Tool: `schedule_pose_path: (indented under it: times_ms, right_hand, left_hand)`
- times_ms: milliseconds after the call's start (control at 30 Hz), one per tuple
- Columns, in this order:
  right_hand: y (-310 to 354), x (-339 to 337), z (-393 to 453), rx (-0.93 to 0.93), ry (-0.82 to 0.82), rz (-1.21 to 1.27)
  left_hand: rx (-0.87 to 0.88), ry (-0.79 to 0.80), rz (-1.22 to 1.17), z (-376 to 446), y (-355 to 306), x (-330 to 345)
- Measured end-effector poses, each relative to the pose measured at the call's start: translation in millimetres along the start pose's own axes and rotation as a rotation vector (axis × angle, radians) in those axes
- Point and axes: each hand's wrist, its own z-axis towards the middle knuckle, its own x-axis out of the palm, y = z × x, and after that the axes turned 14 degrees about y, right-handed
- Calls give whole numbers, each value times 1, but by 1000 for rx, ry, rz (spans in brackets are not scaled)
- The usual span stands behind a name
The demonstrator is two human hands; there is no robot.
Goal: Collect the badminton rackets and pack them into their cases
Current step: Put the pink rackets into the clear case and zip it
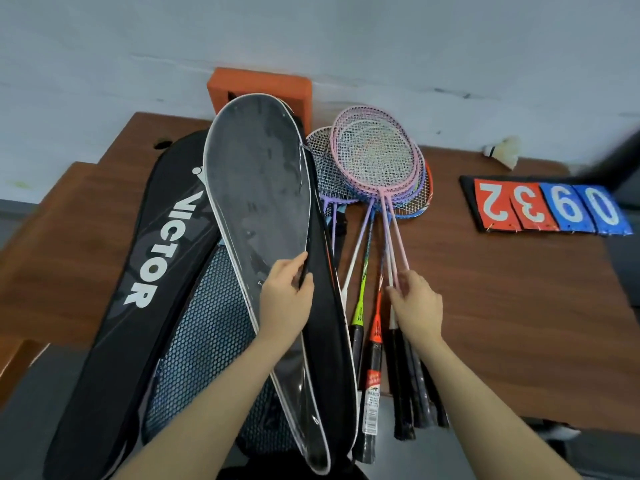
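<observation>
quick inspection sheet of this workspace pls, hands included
surface: brown wooden table, stepped at left
job's things: rackets fanned, heads stacked; grey case with flap lifted; Victor case and mesh case lying beneath
clutter: shuttlecock; score flip cards; orange block
hands: left hand pinches the grey case's flap edge; right hand touches the pink shafts
cables: nothing seen
surroundings: pale wall
</observation>
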Motion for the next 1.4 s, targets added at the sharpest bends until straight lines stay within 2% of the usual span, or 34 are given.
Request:
schedule_pose_path:
  times_ms: [200,300,467,700,933,1167,1300,1400]
  right_hand:
    - [-10,3,2,-43,-137,11]
    - [-20,2,4,17,-180,40]
    - [-23,-2,11,16,-26,161]
    - [-21,-9,33,15,44,52]
    - [-9,-6,60,-54,3,94]
    - [-15,-9,59,-133,-6,215]
    - [-15,-6,51,-197,24,287]
    - [-12,-2,41,-213,15,350]
  left_hand:
    - [-29,38,39,10,3,2]
    - [-44,57,34,11,4,3]
    - [-63,90,26,13,5,5]
    - [-116,130,-19,16,12,1]
    - [-179,219,101,47,14,5]
    - [-196,185,135,61,16,11]
    - [-254,139,19,60,14,-4]
    - [-279,164,-93,54,11,-16]
